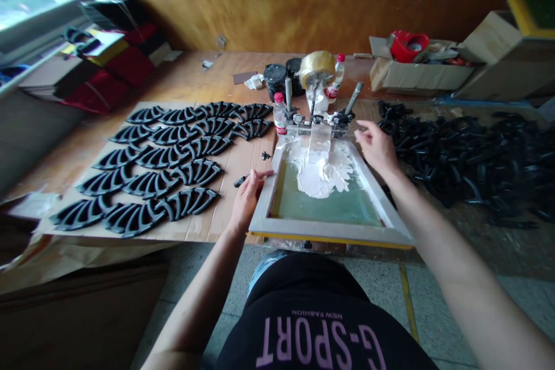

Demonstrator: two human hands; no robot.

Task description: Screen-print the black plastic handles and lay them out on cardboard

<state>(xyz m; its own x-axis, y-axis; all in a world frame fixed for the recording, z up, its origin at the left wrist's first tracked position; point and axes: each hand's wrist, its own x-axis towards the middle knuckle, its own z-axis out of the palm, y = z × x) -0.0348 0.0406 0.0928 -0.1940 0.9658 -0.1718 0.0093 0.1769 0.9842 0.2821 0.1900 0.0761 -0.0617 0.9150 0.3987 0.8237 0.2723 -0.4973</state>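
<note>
A wooden screen-printing frame (392, 225) lies in front of me, its green mesh smeared with white ink (323, 173). A squeegee (319, 139) rests in the ink near the hinged clamp at the far end. My left hand (248, 193) grips the frame's left rail, fingers curled over the edge. A small black part (240, 181) lies just beyond it; whether the hand touches it I cannot tell. My right hand (376, 144) hovers over the frame's far right corner with its fingers loosely bent and nothing in them.
Rows of black curved pieces (160, 156) lie on cardboard (217, 225) to the left. A heap of the same black pieces (468, 156) fills the right. Behind the frame stand a bottle (280, 114), black ink pots (276, 78), a tape roll (317, 67) and boxes (416, 72).
</note>
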